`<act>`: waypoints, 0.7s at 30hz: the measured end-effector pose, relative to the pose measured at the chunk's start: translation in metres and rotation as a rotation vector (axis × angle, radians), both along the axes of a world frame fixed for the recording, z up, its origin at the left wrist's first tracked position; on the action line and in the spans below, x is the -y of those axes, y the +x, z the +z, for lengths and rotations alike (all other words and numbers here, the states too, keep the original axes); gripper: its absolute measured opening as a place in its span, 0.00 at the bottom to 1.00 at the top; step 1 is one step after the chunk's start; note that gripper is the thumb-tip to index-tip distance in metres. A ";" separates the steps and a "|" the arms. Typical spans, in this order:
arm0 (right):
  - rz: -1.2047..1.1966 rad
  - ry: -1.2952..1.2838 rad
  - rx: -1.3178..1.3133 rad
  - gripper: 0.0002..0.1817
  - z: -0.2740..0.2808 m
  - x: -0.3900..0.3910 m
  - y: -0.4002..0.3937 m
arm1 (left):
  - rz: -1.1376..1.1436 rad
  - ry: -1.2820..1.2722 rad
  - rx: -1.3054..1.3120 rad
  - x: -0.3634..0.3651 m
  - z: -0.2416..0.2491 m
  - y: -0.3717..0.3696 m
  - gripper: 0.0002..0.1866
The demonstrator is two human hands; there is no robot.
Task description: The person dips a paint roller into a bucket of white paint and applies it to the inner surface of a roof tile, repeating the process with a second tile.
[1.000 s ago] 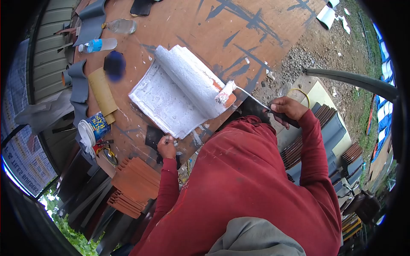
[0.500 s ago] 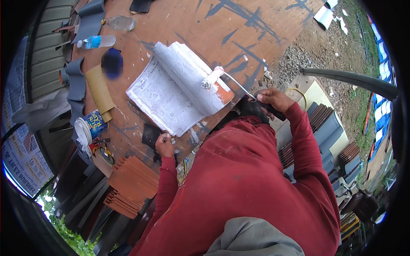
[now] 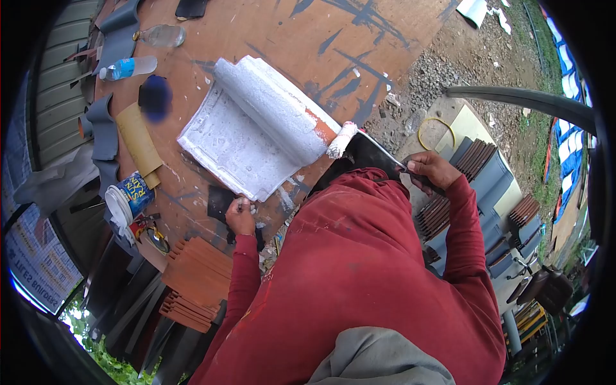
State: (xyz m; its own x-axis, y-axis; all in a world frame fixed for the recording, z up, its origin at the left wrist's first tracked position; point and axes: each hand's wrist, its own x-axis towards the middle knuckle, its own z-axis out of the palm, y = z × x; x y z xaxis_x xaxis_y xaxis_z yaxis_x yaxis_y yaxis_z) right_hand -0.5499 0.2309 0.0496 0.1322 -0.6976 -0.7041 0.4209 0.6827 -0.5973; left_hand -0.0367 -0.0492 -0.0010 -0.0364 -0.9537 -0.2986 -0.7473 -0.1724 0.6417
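A curved roof tile (image 3: pixel 256 128) lies on the table, mostly coated in white paint, with a bare orange strip at its right end. My right hand (image 3: pixel 433 171) is closed around the handle of a paint roller (image 3: pixel 342 140). The white-coated roller head is at the tile's right edge, beside the orange strip. My left hand (image 3: pixel 240 216) is closed by the tile's lower corner, fingers curled; what they grip, if anything, I cannot make out. A dark flat piece (image 3: pixel 221 200) lies beside that hand.
On the paint-streaked wooden table (image 3: pixel 269 32) lie a labelled water bottle (image 3: pixel 131 67), a clear bottle (image 3: pixel 160 36) and grey tile pieces (image 3: pixel 102 131). A paint can (image 3: pixel 131 197) stands at the left edge. Stacked orange tiles (image 3: pixel 199 273) are lower left, grey tiles (image 3: pixel 487 179) at right.
The roller head has moved right and down from the tile's curved top to its right edge, uncovering more of the orange strip. My right hand shifted right and down with it.
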 end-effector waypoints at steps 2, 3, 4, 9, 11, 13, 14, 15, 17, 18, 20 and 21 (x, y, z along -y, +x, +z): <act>-0.018 -0.020 0.006 0.22 -0.002 0.015 0.000 | 0.043 0.009 -0.039 0.003 -0.002 0.002 0.07; -0.029 -0.036 0.012 0.22 -0.003 0.025 -0.001 | 0.009 -0.003 -0.013 0.004 -0.003 0.002 0.08; -0.048 -0.023 0.018 0.21 -0.006 0.038 0.003 | -0.031 -0.009 0.018 0.001 -0.002 0.005 0.08; -0.103 -0.091 0.068 0.21 -0.011 0.061 0.017 | -0.062 -0.051 0.046 0.002 0.000 0.003 0.08; -0.104 -0.082 0.047 0.21 -0.009 0.048 0.018 | -0.044 -0.033 0.034 0.000 0.004 0.001 0.08; -0.036 -0.005 0.007 0.22 -0.009 0.019 0.012 | -0.047 -0.024 0.003 -0.002 0.010 -0.006 0.08; -0.031 -0.003 0.002 0.22 -0.005 0.006 0.009 | -0.042 -0.023 -0.001 -0.002 0.008 -0.006 0.08; -0.037 0.036 0.051 0.22 0.004 -0.005 0.008 | -0.023 -0.003 -0.013 -0.002 0.004 -0.002 0.08; -0.040 0.071 0.098 0.23 0.012 -0.015 0.013 | -0.001 0.013 -0.025 -0.003 0.003 -0.002 0.08; -0.091 0.059 0.127 0.23 0.013 -0.017 0.018 | 0.003 0.001 -0.055 -0.004 0.005 -0.005 0.08; -0.148 0.013 0.129 0.23 0.010 -0.011 0.023 | 0.012 -0.015 -0.084 -0.005 0.007 -0.007 0.08; -0.145 0.009 0.129 0.23 0.006 -0.001 0.026 | 0.007 -0.021 -0.077 -0.005 0.003 -0.004 0.08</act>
